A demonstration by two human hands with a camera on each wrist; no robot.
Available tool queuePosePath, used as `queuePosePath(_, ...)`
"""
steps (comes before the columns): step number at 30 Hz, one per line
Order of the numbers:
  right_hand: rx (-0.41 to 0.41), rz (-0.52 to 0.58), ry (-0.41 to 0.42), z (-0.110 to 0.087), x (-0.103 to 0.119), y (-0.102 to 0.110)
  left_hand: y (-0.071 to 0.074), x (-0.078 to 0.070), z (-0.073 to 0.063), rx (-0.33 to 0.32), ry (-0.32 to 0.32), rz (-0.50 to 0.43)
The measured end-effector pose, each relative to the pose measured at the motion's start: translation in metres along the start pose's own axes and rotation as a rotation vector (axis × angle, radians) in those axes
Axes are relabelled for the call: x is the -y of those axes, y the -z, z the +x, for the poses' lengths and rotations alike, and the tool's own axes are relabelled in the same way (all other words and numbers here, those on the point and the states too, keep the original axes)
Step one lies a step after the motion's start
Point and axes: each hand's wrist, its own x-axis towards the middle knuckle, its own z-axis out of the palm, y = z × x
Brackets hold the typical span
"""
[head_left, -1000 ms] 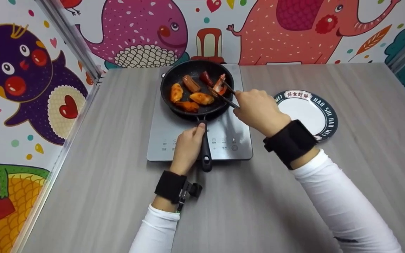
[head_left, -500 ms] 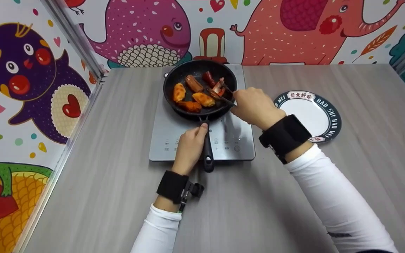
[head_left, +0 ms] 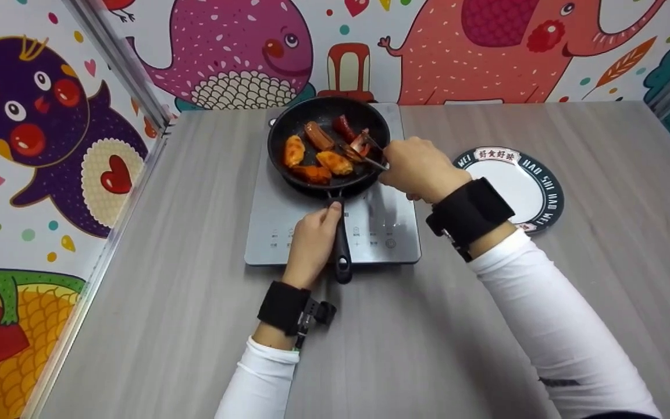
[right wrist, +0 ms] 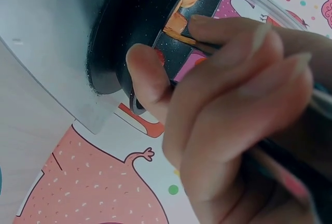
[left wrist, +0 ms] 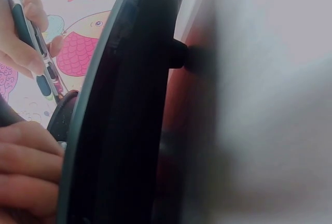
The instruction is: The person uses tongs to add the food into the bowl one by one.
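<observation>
In the head view, my left hand (head_left: 313, 235) grips the handle (head_left: 342, 244) of a black frying pan (head_left: 328, 105), thumb along its top. My right hand (head_left: 419, 166) holds tongs (head_left: 374, 163) over the pan's right side. In the left wrist view the tongs (left wrist: 36, 45) show metal arms with dark green grips. Their tips lie around a red-and-white piece of food (head_left: 359, 144), whose kind I cannot tell. Also in the pan are browned pieces like chicken wings (head_left: 334, 163), a scored sausage piece (head_left: 319, 136) and a dark red piece (head_left: 344, 127).
The pan stands on a silver induction cooker (head_left: 288, 209) with touch controls at the front. To its right, partly behind the right wrist, lies a white plate (head_left: 506, 186) with a dark lettered rim. A cartoon-printed wall (head_left: 364, 70) borders the wooden-looking table (head_left: 178, 291).
My right hand has shifted slightly left and up toward the pan, and its wrist has turned a little. The red-and-white piece has moved slightly. My left hand stays on the handle.
</observation>
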Motion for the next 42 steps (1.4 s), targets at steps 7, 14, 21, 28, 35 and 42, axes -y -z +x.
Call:
queuePosePath(7,0.061,0.019,-0.07,0.004,0.004,0.006,0.0,0.002,0.0,-0.001,0.012,0.0)
queuePosePath(14,0.148,0.011,-0.151,0.008,0.012,0.014,0.001,0.003,0.001,-0.001,0.021,-0.008)
queuePosePath(21,0.138,-0.02,-0.136,0.0,0.007,0.017,-0.001,0.0,0.002,0.011,0.019,-0.009)
queuePosePath(28,0.03,-0.054,-0.031,-0.015,0.0,0.008,-0.001,-0.002,0.001,0.007,0.032,-0.004)
queuePosePath(35,-0.127,-0.101,0.056,-0.032,-0.016,-0.009,-0.001,-0.001,0.001,0.013,0.035,-0.016)
queuePosePath(42,-0.301,-0.104,0.092,-0.053,-0.037,-0.028,0.0,0.001,0.0,0.005,0.032,-0.016)
